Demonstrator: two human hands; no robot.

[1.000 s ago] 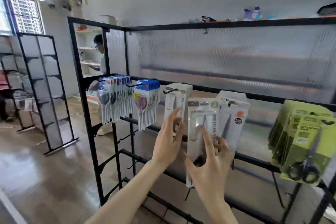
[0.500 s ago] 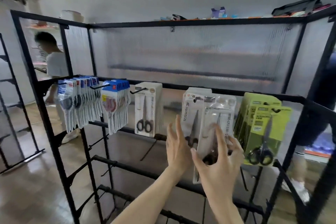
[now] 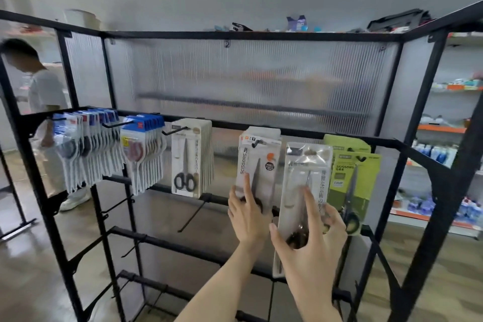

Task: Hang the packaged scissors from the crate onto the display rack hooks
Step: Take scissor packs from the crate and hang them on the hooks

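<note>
My right hand [image 3: 311,239] grips the lower part of a clear blister pack of scissors [image 3: 305,178], held upright in front of the black display rack [image 3: 261,35], between two hanging groups. My left hand [image 3: 248,214] lies with straight fingers against the bottom of a white "SCISSORS" pack [image 3: 257,165] hanging on a hook. Green scissor packs [image 3: 352,178] hang just right of the held pack. Further left hang white packs [image 3: 190,154] and two rows of blue-topped packs [image 3: 143,151], [image 3: 86,149]. The crate is not in view.
Bare hooks stick out from the lower rack bars [image 3: 190,217]. A person in a white shirt [image 3: 44,91] stands behind the rack's left end. Store shelves with goods [image 3: 444,165] stand at the right. Oddments lie on the rack's top [image 3: 298,23].
The view has swung right along the rack. My right hand has carried the clear pack rightward past the white packs, and my left hand has come to rest on the white "SCISSORS" pack.
</note>
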